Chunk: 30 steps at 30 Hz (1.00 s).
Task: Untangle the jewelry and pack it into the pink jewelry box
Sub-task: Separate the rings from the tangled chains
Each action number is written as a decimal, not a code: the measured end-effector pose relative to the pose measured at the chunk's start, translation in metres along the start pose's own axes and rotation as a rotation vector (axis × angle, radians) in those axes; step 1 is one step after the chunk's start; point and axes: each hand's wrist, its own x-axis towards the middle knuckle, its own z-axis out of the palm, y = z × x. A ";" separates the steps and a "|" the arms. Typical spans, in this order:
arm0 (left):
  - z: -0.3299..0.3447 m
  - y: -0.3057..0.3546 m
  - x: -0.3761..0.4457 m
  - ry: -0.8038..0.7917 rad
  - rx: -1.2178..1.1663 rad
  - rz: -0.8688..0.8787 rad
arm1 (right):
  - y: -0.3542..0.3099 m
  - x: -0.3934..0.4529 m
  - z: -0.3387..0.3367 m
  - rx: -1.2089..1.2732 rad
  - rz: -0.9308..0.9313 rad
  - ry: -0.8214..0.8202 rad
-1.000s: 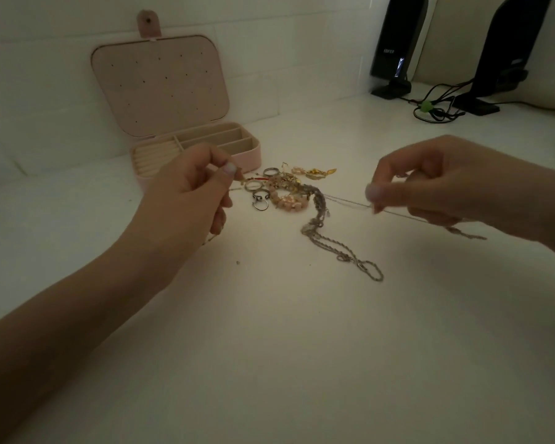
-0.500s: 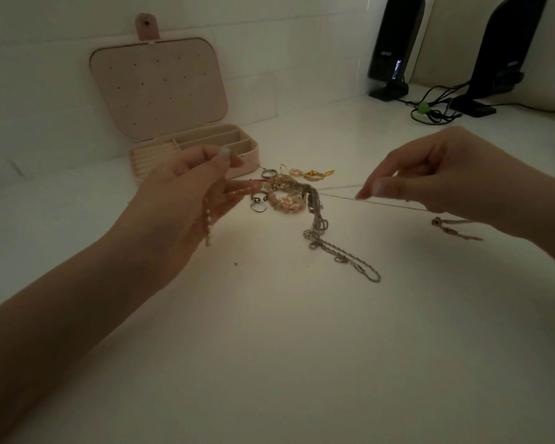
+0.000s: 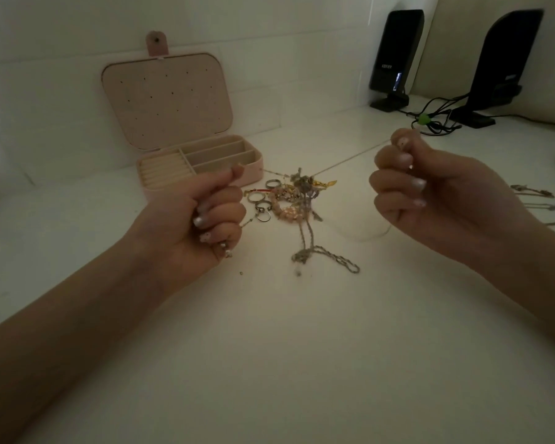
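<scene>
A tangle of jewelry (image 3: 293, 200) lies on the white table: several rings (image 3: 257, 197), a pink bead bracelet, gold pieces and a grey twisted chain (image 3: 326, 256) trailing toward me. My left hand (image 3: 202, 219) is curled round a thin beaded chain just left of the tangle. My right hand (image 3: 430, 190) is raised to the right of it and pinches a thin chain (image 3: 343, 163) that runs taut down into the tangle. The pink jewelry box (image 3: 189, 161) stands open behind my left hand, its compartments bare.
Two black speakers (image 3: 396, 59) with cables (image 3: 436, 120) stand at the back right. More thin chains (image 3: 540, 200) lie on the table right of my right hand. A white wall runs behind the box.
Both hands turned palm toward me and curled tighter. My right hand rose, pulling the thin chain taut and lifting part of the tangle. My left hand closed round the beaded chain.
</scene>
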 end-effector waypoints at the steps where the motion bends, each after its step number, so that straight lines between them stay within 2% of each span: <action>1: 0.000 0.001 -0.001 0.005 0.073 0.003 | -0.002 -0.001 -0.001 -0.026 0.017 0.003; 5: 0.002 -0.002 -0.001 0.032 0.450 0.055 | -0.008 -0.004 0.003 -0.315 0.093 0.130; 8: 0.007 -0.007 -0.004 0.041 0.802 0.167 | -0.007 -0.005 0.010 -0.757 0.005 0.160; 11: 0.006 -0.011 -0.006 -0.058 1.113 0.287 | -0.002 -0.006 0.015 -0.938 -0.084 0.125; 14: 0.001 -0.012 -0.007 -0.165 1.290 0.351 | 0.000 -0.005 0.008 -1.194 -0.144 0.101; 17: -0.002 -0.012 -0.005 -0.126 1.410 0.443 | 0.007 -0.002 0.006 -1.487 -0.241 0.089; 19: -0.005 -0.012 -0.001 -0.075 1.508 0.489 | 0.011 -0.002 0.010 -1.523 -0.191 0.083; 21: -0.008 -0.012 0.000 -0.052 1.599 0.508 | 0.012 -0.003 0.015 -1.432 -0.098 0.099; 24: -0.009 -0.012 0.000 -0.054 1.632 0.525 | 0.011 -0.006 0.019 -1.298 -0.057 0.172; 27: -0.009 -0.013 -0.002 -0.083 1.706 0.580 | 0.012 -0.010 0.019 -1.336 -0.005 0.172; 30: -0.008 -0.012 -0.003 -0.187 1.772 0.718 | 0.013 -0.011 0.020 -1.404 -0.006 0.127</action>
